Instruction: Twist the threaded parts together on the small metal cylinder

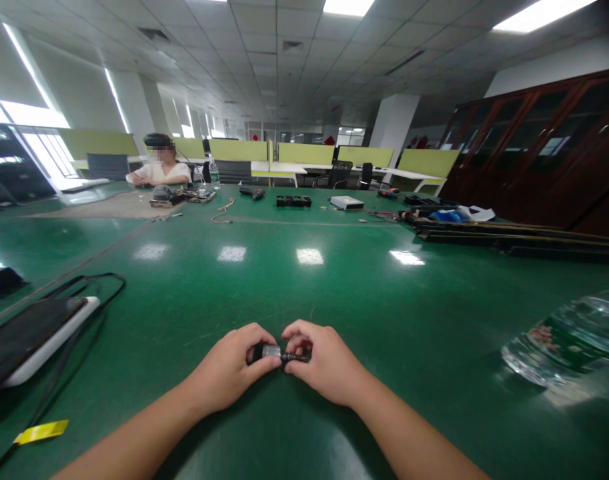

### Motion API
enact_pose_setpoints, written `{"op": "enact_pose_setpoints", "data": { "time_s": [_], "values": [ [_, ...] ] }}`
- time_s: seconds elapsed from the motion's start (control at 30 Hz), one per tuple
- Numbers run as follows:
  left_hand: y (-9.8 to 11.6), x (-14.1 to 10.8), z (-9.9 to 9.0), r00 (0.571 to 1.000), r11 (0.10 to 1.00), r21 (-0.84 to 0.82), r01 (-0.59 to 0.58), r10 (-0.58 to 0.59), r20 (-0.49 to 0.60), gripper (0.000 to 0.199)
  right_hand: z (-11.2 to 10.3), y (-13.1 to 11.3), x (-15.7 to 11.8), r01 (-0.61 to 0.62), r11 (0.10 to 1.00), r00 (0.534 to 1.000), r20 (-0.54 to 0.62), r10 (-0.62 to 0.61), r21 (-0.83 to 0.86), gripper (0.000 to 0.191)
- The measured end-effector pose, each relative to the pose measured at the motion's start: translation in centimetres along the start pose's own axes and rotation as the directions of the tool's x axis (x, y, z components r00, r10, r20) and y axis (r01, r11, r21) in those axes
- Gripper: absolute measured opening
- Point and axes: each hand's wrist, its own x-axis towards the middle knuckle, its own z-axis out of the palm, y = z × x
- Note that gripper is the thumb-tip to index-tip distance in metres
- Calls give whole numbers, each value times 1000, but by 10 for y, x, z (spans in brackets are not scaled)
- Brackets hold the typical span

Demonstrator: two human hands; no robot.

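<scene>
Just above the green tabletop [284, 280], both hands meet near the lower middle of the view. My left hand [234, 367] is closed around a small silver-and-black cylinder [271, 351], thumb below and fingers over it. From the cylinder's right end, a thin dark ridged rod [287, 357] runs toward the other hand; whether the two are joined I cannot tell. My right hand [327, 363] pinches the rod's dark far end between thumb and curled fingers. The fingers hide part of both pieces.
A phone on a white block [49, 353] with a black cable lies at left. On the right a clear water bottle [569, 340] rests on its side. Farther back are a black bracket [293, 201], a pale box [347, 203] and dark rails [514, 237]. Another person [160, 163] sits across the table.
</scene>
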Motion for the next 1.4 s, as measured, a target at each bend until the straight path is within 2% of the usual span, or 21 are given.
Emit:
{"op": "enact_pose_setpoints", "data": {
  "time_s": [0.1,0.23,0.37,0.47,0.7,0.9,1.07,1.4],
  "values": [
    [0,-1,0,1000,1000,-12,14,-14,-9,24,-2,1,-1,40,999,999,23,-40,23,43],
    [0,-2,-1,1000,1000,-25,-18,18,-14,19,-5,1,0,85,996,996,-3,-85,22,39],
    [-2,-4,-1,999,999,-16,-52,52,-1,26,-5,1,0,80,997,997,-6,-80,-2,37],
    [-4,-4,0,997,997,-15,-82,82,9,23,-7,-1,0,75,997,997,-4,-75,-18,38],
    [-7,-3,1,997,997,-8,-73,73,20,19,-15,-4,-3,106,961,994,27,-102,-254,18],
    [-6,-4,1,999,999,-4,-48,48,15,27,-11,-3,-1,130,954,991,58,-119,-271,11],
    [-6,-3,1,998,998,-11,-70,70,6,16,-8,-3,1,123,952,992,47,-114,-280,11],
    [-6,-2,2,999,999,4,-45,45,10,15,-7,-5,1,102,953,995,39,-95,-285,14]
  ]
}}
